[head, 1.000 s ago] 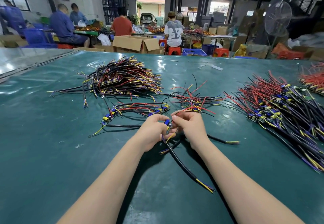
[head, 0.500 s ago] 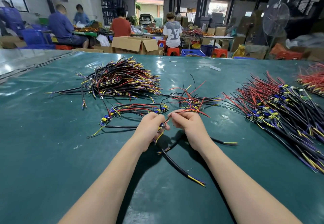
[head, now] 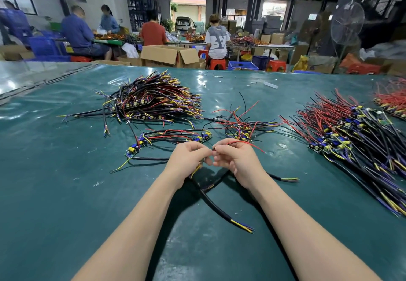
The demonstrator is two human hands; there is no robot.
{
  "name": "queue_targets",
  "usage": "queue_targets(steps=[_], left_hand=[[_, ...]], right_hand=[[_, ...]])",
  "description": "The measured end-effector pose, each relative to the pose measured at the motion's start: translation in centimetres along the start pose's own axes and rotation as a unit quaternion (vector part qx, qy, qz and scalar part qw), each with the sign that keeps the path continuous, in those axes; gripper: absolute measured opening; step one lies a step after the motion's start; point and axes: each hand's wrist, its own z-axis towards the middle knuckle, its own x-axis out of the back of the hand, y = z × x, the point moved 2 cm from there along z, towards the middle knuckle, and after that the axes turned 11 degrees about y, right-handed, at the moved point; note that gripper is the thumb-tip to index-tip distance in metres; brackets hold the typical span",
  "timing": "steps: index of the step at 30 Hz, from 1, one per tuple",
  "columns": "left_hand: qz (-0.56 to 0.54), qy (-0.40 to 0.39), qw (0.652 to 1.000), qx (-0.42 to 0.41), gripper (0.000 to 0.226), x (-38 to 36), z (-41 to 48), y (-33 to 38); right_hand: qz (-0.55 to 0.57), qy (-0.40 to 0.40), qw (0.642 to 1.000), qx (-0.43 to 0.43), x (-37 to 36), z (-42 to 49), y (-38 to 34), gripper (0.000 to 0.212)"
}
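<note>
**A:** Where is the red wire (head: pixel 246 143)?

**B:** Its near end is pinched between the thumb and fingertips of the right hand (head: pixel 238 163). From there it runs off to the right past the knuckles, and the free end stands clear above the table (head: pixel 55 192).

**A:** And the left hand (head: pixel 186 162)?

**B:** Its fingers are curled round the top end of the black cable (head: pixel 211 201), and its fingertips almost touch those of the right hand. Whatever small part sits between them is hidden. The cable comes out from under the palm and lies on the table, running toward the person. It ends in bared yellow and blue cores.

**A:** What lies around them?

**B:** A second cable (head: pixel 285 179) passes under the right hand and ends just right of the wrist. A loop of wired boards (head: pixel 171 135) lies just beyond the hands, with a small tangle (head: pixel 241 127) behind it. The left heap (head: pixel 153 102) sits farther back, and the right heap (head: pixel 351 131) is well apart.
</note>
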Motion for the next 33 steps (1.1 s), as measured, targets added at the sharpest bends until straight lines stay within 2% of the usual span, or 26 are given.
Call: queue_targets(steps=[4,10,13,17,21,25,29,33], left_hand=[[0.014,0.001,1.000,-0.027,0.024,0.1,0.2,0.2],[0.011,0.046,0.999,-0.021,0.030,-0.5,0.3,-0.1],[0.017,0.008,1.000,-0.008,0.026,-0.5,0.4,-0.1],[0.010,-0.056,0.998,0.011,0.022,-0.3,0.0,-0.2],[0.067,-0.022,0.998,0.004,0.026,-0.9,-0.1,-0.4],[0.065,-0.048,0.997,0.002,0.027,-1.4,-0.3,-0.3],[0.036,-0.057,0.998,-0.019,0.028,-1.4,-0.2,-0.3],[0.007,-0.008,1.000,-0.023,0.027,-1.1,0.0,-0.2]], right_hand=[[0.038,-0.002,0.999,-0.013,-0.1,0.1,0.2,0.017],[0.010,0.103,0.993,0.062,0.1,0.6,0.2,0.022],[0.031,0.137,0.988,0.069,0.2,0.6,0.2,0.023],[0.111,0.219,0.969,0.036,1.7,0.9,0.0,0.024],[0.141,0.208,0.968,0.029,1.6,0.7,-0.1,0.025],[0.167,0.179,0.970,0.008,1.0,0.7,-0.3,0.028],[0.124,0.186,0.975,0.007,0.8,0.8,-0.4,0.032],[0.182,0.165,0.968,-0.058,0.9,0.6,-0.5,0.023]])
